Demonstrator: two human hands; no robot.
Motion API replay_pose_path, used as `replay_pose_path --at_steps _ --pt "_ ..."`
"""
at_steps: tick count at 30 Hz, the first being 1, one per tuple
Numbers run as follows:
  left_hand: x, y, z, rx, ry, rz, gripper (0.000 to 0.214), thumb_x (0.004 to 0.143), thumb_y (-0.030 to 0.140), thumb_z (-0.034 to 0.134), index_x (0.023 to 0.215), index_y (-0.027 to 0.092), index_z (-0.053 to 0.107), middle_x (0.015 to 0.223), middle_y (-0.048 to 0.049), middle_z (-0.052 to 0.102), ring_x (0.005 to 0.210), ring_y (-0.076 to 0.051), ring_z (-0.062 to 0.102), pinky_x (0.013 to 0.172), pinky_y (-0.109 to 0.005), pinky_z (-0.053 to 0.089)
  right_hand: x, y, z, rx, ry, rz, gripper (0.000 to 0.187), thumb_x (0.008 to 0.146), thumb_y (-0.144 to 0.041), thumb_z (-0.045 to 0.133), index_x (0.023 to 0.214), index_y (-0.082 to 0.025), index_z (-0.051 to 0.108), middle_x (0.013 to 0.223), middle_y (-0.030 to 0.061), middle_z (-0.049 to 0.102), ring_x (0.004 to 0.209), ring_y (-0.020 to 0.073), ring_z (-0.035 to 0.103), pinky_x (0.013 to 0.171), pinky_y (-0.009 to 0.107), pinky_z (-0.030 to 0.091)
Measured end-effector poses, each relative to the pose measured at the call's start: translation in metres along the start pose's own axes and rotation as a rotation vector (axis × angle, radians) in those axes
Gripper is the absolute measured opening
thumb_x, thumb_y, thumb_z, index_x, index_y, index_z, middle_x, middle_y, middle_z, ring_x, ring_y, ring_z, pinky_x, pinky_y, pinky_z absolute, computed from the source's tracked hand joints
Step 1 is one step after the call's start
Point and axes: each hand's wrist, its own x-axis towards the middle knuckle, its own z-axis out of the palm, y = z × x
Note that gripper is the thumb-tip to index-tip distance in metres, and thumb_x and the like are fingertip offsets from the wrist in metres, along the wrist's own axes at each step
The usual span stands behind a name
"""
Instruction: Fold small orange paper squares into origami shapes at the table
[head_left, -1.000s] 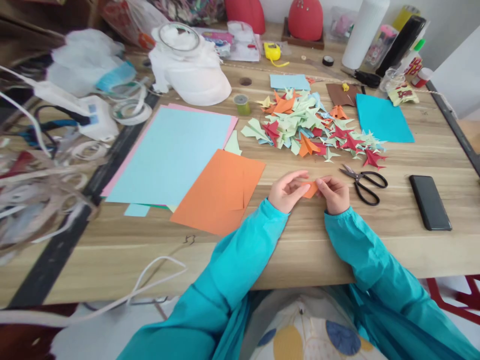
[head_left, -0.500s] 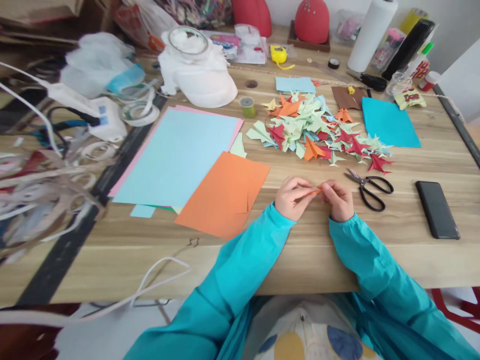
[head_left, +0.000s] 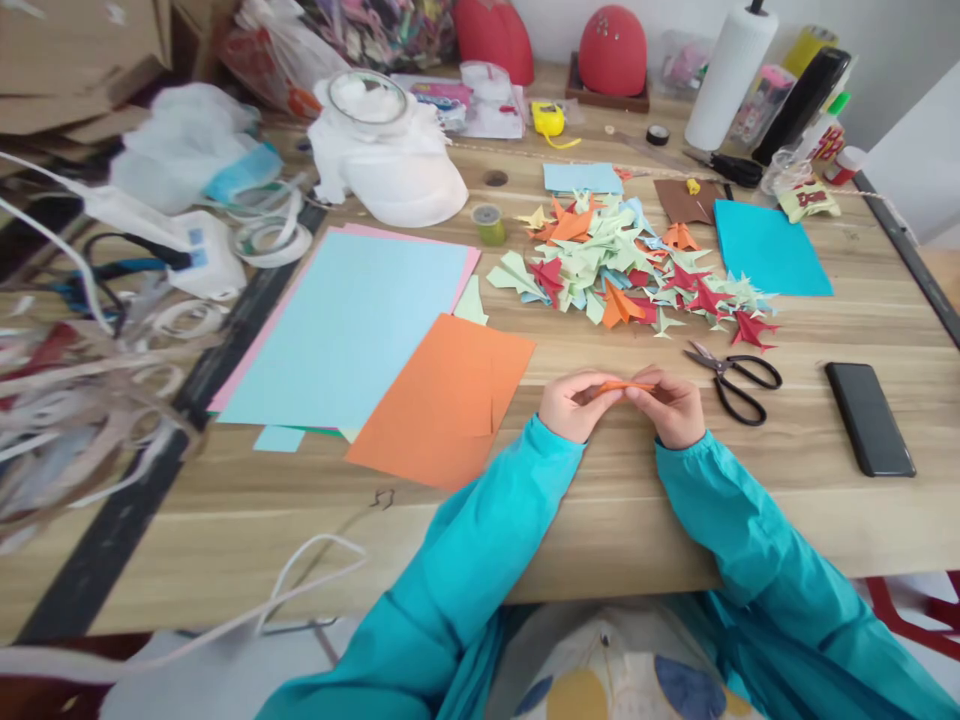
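Between left hand and right hand, orange paper in the pinch of both

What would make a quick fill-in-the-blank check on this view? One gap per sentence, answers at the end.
1. The small piece of paper held by the left hand and right hand is coloured ____.
2. The scissors lie between the right hand and the black ____.
3. The pile of folded paper shapes lies to the ____ of the bright blue sheet.
4. The tape measure is coloured ____.

Missing words: orange; phone; left; yellow.
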Motion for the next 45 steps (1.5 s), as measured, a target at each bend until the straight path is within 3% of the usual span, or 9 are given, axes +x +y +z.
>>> replay_pose_path --at_steps 10,17,23,33,45 --pt "-0.0004 -0.0028 -0.0024 -0.106 -0.058 -0.083 0.01 0.06 0.024 0.072 0.064 0.015 0.068 0.062 -0.0032 0.065 0.059 -0.013 0.06 0.055 -0.024 0.047 -0.002 -0.0031 -0.0028 -0.027 -0.046 -0.065 0.003 0.067 -0.024 0.07 0.067 -0.021 0.068 0.059 -0.0002 0.059 0.055 0.0104 0.051 0.053 0.026 0.04" --pt "0.0002 0.0054 -0.0035 -0.071 -0.103 0.0 0.01 0.065 0.022 0.067 0.072 0.016 0.069 0.069 -0.0044 0.066 0.062 -0.012 0.057 0.056 -0.024 0.046 -0.0016 -0.0023 -0.0035 0.006 -0.062 -0.018 0.006 0.066 -0.027 0.07 0.065 -0.022 0.067 0.059 -0.0002 0.059 0.056 0.011 0.052 0.054 0.026 0.041" --pt "-0.0001 0.0025 -0.0039 -0.048 -0.094 0.006 0.01 0.066 0.025 0.066 0.069 0.016 0.069 0.067 -0.0044 0.065 0.061 -0.012 0.057 0.055 -0.025 0.045 -0.0011 -0.0038 -0.0014 -0.006 -0.04 0.028 0.013 0.063 -0.031 0.072 0.064 -0.02 0.066 0.059 0.0005 0.059 0.056 0.0116 0.052 0.054 0.027 0.042" --pt "-0.0001 -0.0016 -0.0052 -0.042 -0.086 -0.067 0.01 0.063 0.025 0.069 0.067 0.016 0.07 0.064 -0.0034 0.065 0.058 -0.012 0.057 0.054 -0.024 0.044 -0.002 -0.0065 -0.0016 0.015 -0.025 -0.016 0.01 0.062 -0.027 0.073 0.06 -0.02 0.065 0.058 0.0002 0.059 0.055 0.0112 0.052 0.053 0.026 0.042" --pt "0.0011 0.0025 -0.004 0.045 -0.08 0.033 0.012 0.07 0.027 0.063 0.066 0.015 0.066 0.065 -0.0035 0.062 0.061 -0.012 0.055 0.056 -0.024 0.043 -0.0014 -0.0025 0.0 -0.025 -0.042 0.019 0.014 0.062 -0.031 0.072 0.062 -0.019 0.064 0.059 0.0008 0.059 0.056 0.0118 0.052 0.053 0.027 0.041"
